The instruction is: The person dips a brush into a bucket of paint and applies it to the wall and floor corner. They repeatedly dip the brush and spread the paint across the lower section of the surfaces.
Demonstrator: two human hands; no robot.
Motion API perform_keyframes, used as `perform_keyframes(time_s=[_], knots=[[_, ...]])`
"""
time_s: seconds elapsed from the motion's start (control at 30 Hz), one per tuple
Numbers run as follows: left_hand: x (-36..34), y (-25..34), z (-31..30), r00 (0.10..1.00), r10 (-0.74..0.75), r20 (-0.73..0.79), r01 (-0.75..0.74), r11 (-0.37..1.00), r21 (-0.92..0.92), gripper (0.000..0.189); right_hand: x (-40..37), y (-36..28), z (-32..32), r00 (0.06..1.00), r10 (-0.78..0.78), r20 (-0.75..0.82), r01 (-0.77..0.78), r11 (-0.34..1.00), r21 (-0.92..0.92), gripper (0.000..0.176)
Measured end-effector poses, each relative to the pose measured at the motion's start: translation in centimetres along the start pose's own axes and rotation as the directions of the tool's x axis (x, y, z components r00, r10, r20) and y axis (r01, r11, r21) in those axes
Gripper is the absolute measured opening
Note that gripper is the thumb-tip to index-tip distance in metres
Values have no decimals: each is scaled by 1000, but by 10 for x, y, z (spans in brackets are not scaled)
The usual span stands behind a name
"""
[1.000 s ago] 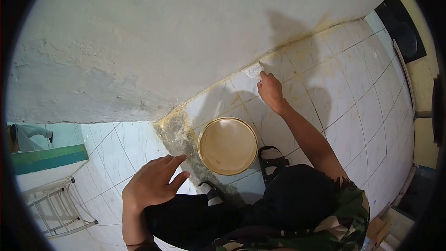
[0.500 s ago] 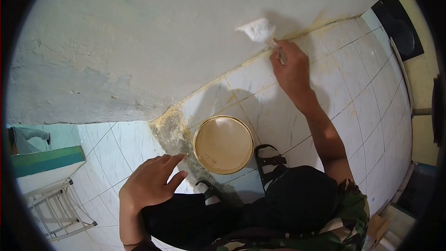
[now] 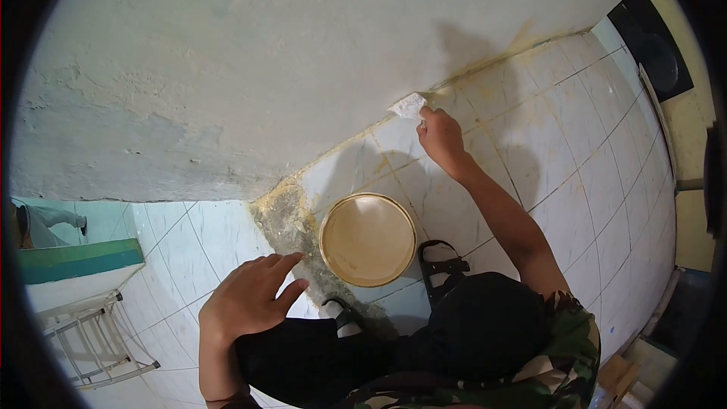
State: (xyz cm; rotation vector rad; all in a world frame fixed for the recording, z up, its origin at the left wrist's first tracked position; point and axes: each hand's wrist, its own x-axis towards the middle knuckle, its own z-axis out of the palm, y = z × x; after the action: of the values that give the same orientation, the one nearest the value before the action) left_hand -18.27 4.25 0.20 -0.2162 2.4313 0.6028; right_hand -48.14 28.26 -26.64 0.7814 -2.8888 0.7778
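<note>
My right hand [image 3: 441, 136] is closed round the short handle of a paintbrush [image 3: 410, 106] with a flat, white-coated head. The head is at the line where the pale wall [image 3: 250, 53] meets the tiled floor. My left hand [image 3: 254, 295] holds nothing and hovers over my left knee, fingers stretched forward and thumb apart. Between my feet and the wall stands a round tub [image 3: 368, 239] with a beige rim and a tan inside.
A bare, crumbly concrete patch [image 3: 291, 220] breaks the tiles by the wall's corner. Sandals [image 3: 439, 261] are on my feet. At the left are a metal ladder [image 3: 95, 344] and a green-edged ledge [image 3: 79, 261]. A dark panel [image 3: 651, 45] stands at the upper right.
My right hand has come down and left with the paintbrush, from in front of the wall to the wall's bottom edge. The left hand has stayed nearly still.
</note>
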Motion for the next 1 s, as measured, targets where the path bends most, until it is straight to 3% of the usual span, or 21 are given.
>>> perform_keyframes(time_s=[0.1, 0.2, 0.37, 0.5, 0.6, 0.7, 0.77, 0.8, 0.87, 0.9, 0.97, 1.0], knots=[[-1, 0, -1, 1000, -6, 16, 6, 1000, -21, 47, 11, -21, -35, 999, -16, -42, 16, 1000, -10, 24], [-1, 0, -2, 1000, 9, 23, -8, 1000, -30, 48, 18, -51, -96, 962, -148, -230, 149, 989, -13, 24], [4, 4, -5, 998, -11, 59, 13, 999, -37, 46, 19, -105, -194, 827, -266, -495, 326, 945, 37, 29], [-4, 6, -6, 999, -11, 50, 13, 999, -38, 46, 25, -118, -191, 678, -293, -675, 410, 912, 16, 37], [-10, 0, -2, 1000, 17, 7, -17, 999, -41, 48, 36, -96, -130, 624, -350, -698, 471, 882, -21, 44], [-13, -2, -1, 999, 30, -14, -31, 998, -46, 48, 27, -62, -60, 647, -360, -673, 459, 888, -33, 50], [-13, -4, -1, 1000, 28, -13, -28, 999, -44, 48, 7, -43, -22, 754, -313, -577, 377, 926, -9, 50], [-13, -4, 0, 1000, 27, -11, -27, 999, -43, 47, -4, -34, -8, 754, -316, -576, 379, 925, -12, 50], [-13, -6, 2, 1000, 28, -14, -29, 999, -38, 47, -22, -20, 8, 935, -114, -337, 160, 981, 112, 35], [-12, -6, 2, 1000, 27, -16, -27, 999, -30, 47, -24, -18, 6, 934, -115, -339, 160, 981, 107, 35], [-11, -1, -2, 1000, 0, 13, 1, 999, -35, 46, -29, -17, 2, 990, -19, -139, 34, 993, 110, 35], [-12, 0, -4, 999, -34, 39, 35, 999, -40, 46, -29, -18, -1, 990, -22, -143, 38, 993, 109, 35]])
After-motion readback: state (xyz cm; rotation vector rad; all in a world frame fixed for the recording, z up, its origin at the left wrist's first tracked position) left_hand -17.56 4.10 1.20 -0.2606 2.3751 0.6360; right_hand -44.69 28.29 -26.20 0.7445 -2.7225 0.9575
